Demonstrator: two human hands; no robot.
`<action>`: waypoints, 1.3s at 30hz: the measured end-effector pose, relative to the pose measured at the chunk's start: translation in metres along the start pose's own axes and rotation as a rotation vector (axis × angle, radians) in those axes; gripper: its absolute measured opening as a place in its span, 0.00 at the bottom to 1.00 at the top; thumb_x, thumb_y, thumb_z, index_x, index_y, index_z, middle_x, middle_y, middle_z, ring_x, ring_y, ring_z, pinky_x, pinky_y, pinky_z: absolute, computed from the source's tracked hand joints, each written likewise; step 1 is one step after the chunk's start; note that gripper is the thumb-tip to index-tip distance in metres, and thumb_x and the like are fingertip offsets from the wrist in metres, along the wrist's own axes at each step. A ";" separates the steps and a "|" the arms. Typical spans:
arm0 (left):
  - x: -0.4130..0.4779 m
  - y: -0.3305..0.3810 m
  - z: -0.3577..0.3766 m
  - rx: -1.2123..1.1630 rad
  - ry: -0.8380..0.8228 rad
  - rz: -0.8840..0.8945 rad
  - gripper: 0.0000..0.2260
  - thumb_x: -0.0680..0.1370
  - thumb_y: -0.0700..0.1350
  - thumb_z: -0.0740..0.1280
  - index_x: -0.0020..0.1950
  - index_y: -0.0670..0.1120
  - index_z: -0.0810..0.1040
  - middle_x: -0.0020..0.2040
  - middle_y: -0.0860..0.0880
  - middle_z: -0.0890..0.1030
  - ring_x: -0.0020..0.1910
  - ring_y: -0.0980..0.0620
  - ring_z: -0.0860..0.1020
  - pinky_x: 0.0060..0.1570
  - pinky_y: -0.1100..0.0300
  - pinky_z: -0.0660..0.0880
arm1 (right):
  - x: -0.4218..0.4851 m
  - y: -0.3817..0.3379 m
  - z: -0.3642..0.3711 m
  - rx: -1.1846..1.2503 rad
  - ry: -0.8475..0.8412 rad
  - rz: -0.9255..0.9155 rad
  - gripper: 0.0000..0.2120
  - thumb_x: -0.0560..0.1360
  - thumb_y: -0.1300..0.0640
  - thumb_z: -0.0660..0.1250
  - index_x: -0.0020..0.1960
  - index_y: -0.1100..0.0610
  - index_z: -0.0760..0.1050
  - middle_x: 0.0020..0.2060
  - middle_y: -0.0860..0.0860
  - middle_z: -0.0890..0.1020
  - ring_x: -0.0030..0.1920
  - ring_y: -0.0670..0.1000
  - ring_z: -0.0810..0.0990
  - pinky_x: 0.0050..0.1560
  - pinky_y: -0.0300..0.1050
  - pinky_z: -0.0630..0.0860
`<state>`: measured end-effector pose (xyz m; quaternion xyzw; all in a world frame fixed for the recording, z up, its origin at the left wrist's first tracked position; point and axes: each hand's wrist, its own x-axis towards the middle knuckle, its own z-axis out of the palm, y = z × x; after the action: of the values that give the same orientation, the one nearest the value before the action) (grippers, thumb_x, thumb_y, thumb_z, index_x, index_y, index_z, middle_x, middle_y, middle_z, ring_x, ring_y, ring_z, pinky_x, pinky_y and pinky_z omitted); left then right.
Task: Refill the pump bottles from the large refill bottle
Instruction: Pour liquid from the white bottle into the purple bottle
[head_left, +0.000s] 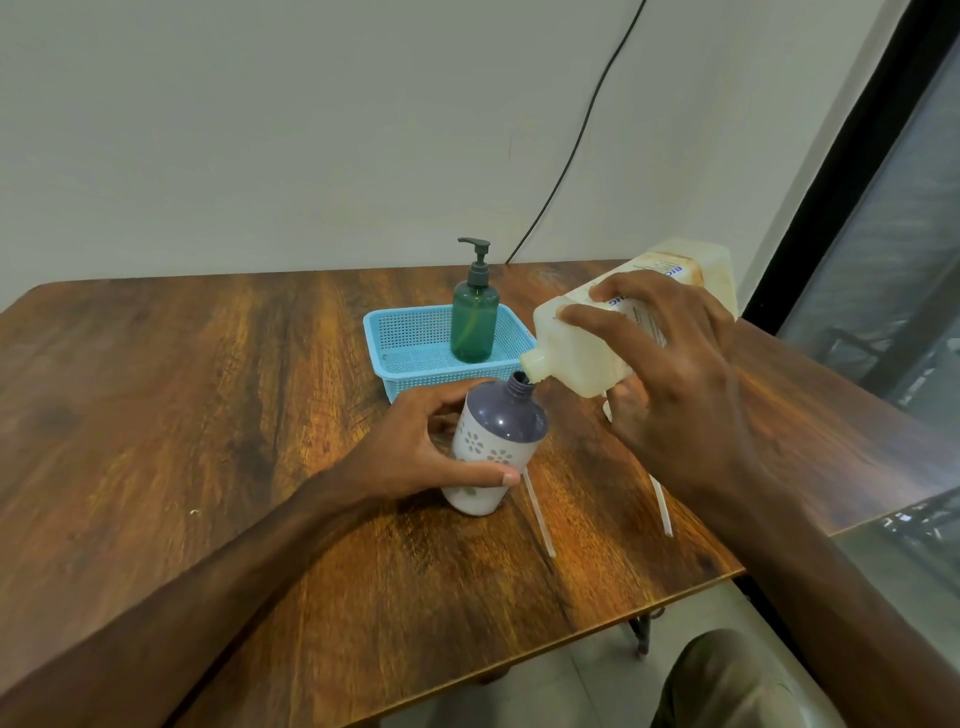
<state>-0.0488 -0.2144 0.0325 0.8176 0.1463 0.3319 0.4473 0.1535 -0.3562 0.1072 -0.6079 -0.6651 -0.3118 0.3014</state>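
Currently tipping the large refill bottle (597, 338) spout-down, right at the open neck of the purple pump bottle (493, 447) on the table (208, 389). Looks bulky, likely heavy and sloshy, stiff-walled; best gripped round the broad body. Grasped so by the right hand (675, 374), fingers spread over the label. Steadying the light, smooth, tilted pump bottle with the left hand (415, 447), wrapped round its lower half.

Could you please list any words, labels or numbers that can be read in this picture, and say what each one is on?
Large refill bottle, label: blue letters, tilted and partly under the right hand; no whole word readable.
Same label, fine print: too small to read.
Purple pump bottle: flower pattern only, no text.
Green pump bottle: no text visible.
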 end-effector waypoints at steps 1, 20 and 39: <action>0.000 0.000 0.000 -0.001 0.000 0.003 0.30 0.66 0.44 0.84 0.66 0.55 0.80 0.62 0.56 0.85 0.62 0.55 0.83 0.60 0.57 0.81 | 0.000 0.000 0.000 -0.001 0.001 -0.002 0.30 0.67 0.65 0.77 0.68 0.55 0.77 0.66 0.61 0.76 0.69 0.63 0.69 0.68 0.59 0.65; 0.001 0.000 0.000 -0.001 0.011 0.014 0.30 0.67 0.45 0.84 0.67 0.54 0.80 0.62 0.56 0.85 0.63 0.54 0.83 0.61 0.52 0.82 | 0.005 0.003 0.001 -0.005 -0.008 -0.053 0.24 0.73 0.55 0.61 0.68 0.54 0.76 0.65 0.60 0.76 0.68 0.64 0.71 0.68 0.59 0.66; 0.001 0.000 0.000 -0.007 0.001 0.022 0.30 0.67 0.41 0.84 0.66 0.56 0.80 0.62 0.57 0.85 0.62 0.56 0.83 0.60 0.60 0.81 | 0.007 0.005 0.002 -0.020 -0.014 -0.089 0.25 0.71 0.56 0.65 0.69 0.53 0.75 0.66 0.59 0.76 0.69 0.64 0.71 0.69 0.57 0.63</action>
<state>-0.0484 -0.2140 0.0331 0.8173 0.1364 0.3377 0.4465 0.1583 -0.3501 0.1120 -0.5828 -0.6905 -0.3274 0.2764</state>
